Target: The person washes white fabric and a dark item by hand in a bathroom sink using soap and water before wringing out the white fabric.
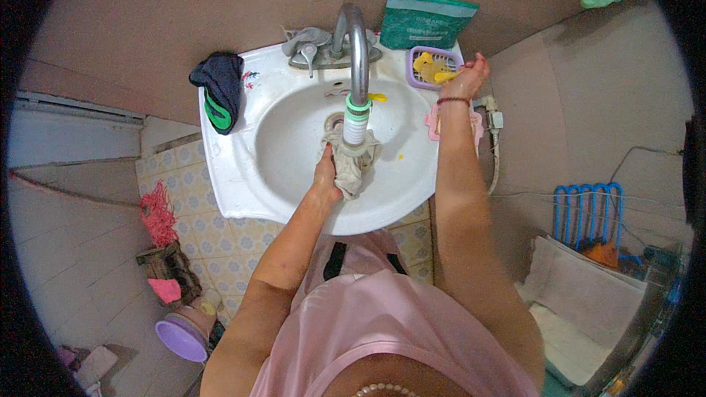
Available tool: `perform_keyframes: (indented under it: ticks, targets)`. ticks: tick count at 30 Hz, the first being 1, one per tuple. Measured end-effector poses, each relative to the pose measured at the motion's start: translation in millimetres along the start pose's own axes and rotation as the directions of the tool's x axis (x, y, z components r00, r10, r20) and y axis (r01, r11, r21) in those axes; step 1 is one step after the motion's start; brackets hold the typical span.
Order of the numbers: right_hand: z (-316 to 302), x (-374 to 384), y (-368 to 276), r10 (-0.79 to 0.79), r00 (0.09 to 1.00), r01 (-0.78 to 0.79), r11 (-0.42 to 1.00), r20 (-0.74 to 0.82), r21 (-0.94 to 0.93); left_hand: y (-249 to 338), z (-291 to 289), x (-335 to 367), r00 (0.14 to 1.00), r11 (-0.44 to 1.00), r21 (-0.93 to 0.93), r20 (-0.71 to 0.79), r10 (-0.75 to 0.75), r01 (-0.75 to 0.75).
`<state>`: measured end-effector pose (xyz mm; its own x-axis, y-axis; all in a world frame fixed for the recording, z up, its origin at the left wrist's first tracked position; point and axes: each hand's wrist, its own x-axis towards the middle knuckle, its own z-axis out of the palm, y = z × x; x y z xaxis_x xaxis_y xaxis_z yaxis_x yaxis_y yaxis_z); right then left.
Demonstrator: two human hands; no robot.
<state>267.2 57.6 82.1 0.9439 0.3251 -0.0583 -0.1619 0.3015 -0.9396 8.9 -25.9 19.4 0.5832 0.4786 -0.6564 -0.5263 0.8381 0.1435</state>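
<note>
take the middle of the basin [283,140] as your clock, with twelve o'clock away from you. the pale cloth [353,178] lies bunched near the middle, below the spout end of the tap [359,59], which rises from twelve o'clock. your left hand [326,174] comes from about seven o'clock and is closed around the left side of this cloth.

your right hand [468,79] is out at about two o'clock, beside the lilac soap dish [410,70]. a narrow yellow piece [446,76], which looks like soap, is at its thumb side; i cannot tell whether your fingers grip it or only touch it. another yellow lump [423,63] sits in the dish, to the left of it.

in my judgement, the step in hand is the soaping part of washing the cloth by hand, but one moment does not show whether the soap is being taken or put back. if it is being taken, the next move calls for a firm hold on the slippery piece and a path toward eight o'clock, passing around the spout, while your left hand holds the cloth spread and steady.
</note>
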Motion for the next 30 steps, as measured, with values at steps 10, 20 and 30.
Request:
perform_keyframes:
  ticks: [10, 20, 30]
  targets:
    - [-33, -78, 8, -0.104, 0.708, 0.454, 0.825, 0.699, -0.337, 21, 29, -17, 0.995, 0.988, 0.154, -0.09, 0.032, -0.018]
    - [-49, -125, 35, 0.415, 0.7, 0.004, 0.811, 0.581, -0.584, 53, 6, -17, 0.949, 0.711, 0.654, 0.036, 0.313, -0.259]
    - [-62, -263, 38, 0.08, 0.301, 0.646, 0.715, 0.95, -0.265, 7, -48, 36, 0.992, 0.998, -0.059, 0.119, 0.042, -0.035]
